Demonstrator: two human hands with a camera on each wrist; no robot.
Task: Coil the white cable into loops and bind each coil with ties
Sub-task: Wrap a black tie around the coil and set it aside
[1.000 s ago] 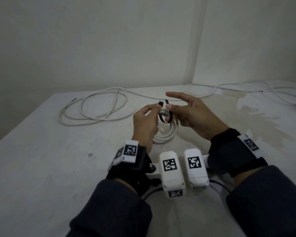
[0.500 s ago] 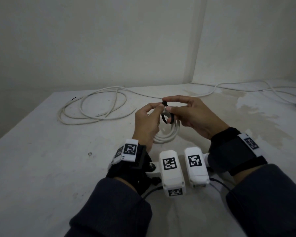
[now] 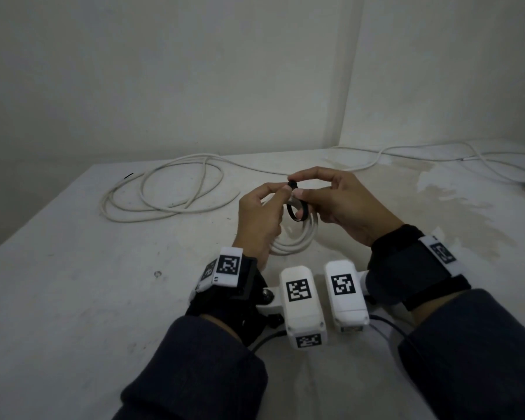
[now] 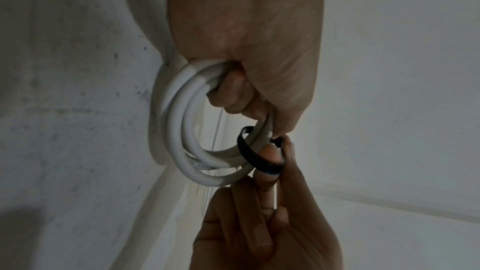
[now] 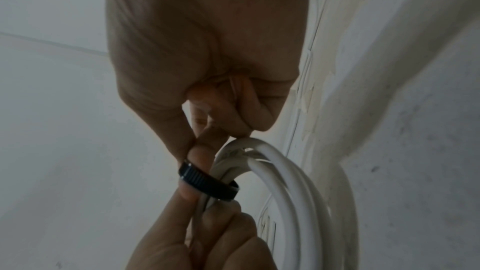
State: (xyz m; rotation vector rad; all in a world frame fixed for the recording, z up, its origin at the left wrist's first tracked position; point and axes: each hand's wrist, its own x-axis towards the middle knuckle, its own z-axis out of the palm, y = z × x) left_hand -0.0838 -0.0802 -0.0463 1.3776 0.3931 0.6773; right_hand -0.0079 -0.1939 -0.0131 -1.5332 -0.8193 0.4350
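One small coil (image 3: 297,237) of white cable hangs between both hands, held just above the bench (image 3: 73,298), near-centre. A black tie (image 3: 297,212) loops round the coil's top strands; loop not snug, w/ slack showing in both wrist views (image 4: 259,157) (image 5: 207,184).

Left hand (image 3: 259,219) grips the coil: fingers curled round the bundled strands, thumb & forefinger pinching at the tie's head. Seen in the left wrist view (image 4: 246,48), cable passes under the curled fingers.

Right hand (image 3: 343,201) pinches the tie: thumb & forefinger closed on it by the head, one fingertip pushed through the loop, other fingers curled in. In the right wrist view (image 5: 207,59) it sits right beside the strands, touching them.

Far left on the bench lies a larger loose coil (image 3: 170,192), unbound, several wide loops. One strand runs from it toward the hands' area & on to far right, where more cable (image 3: 437,153) trails along the bench's far edge by the wall.

Both wrists carry black straps w/ white marker-tagged camera units (image 3: 300,298). Dark sleeves (image 3: 194,374) at near edge. Bench surface is stained at right.
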